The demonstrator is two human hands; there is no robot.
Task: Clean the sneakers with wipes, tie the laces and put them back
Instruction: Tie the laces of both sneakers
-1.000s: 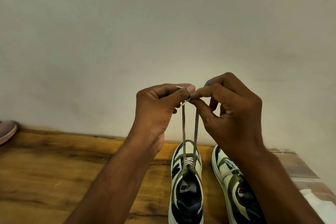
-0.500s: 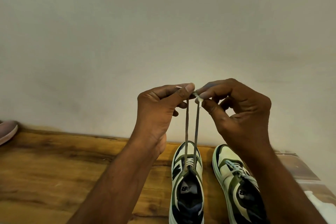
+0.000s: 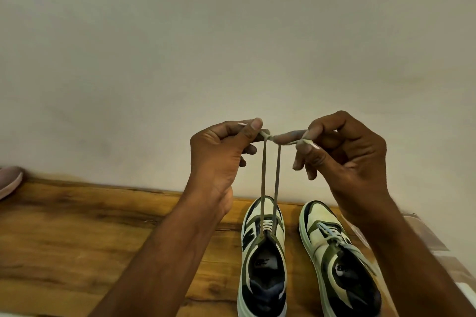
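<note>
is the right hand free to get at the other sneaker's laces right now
Probably not yet. The right hand is raised, pinching a lace end of the left sneaker, as the left hand does. The right sneaker lies directly below with its laces uncovered, so the way is free once it lets go.

- Left sneaker [image 3: 263, 260]: cream with olive-green and navy panels, dark lining, white sole rim.
- Right sneaker [image 3: 334, 262]: same cream, olive and navy pattern, pale grey laces.
- Laces [image 3: 270, 177] of the left sneaker: grey-beige.
- Bench [image 3: 103, 234]: warm brown wood with dark grain streaks.
- Wall [image 3: 231, 46]: plain off-white.
- Shoe [image 3: 9, 180] at the bench's far left corner: dusty pink.
</note>
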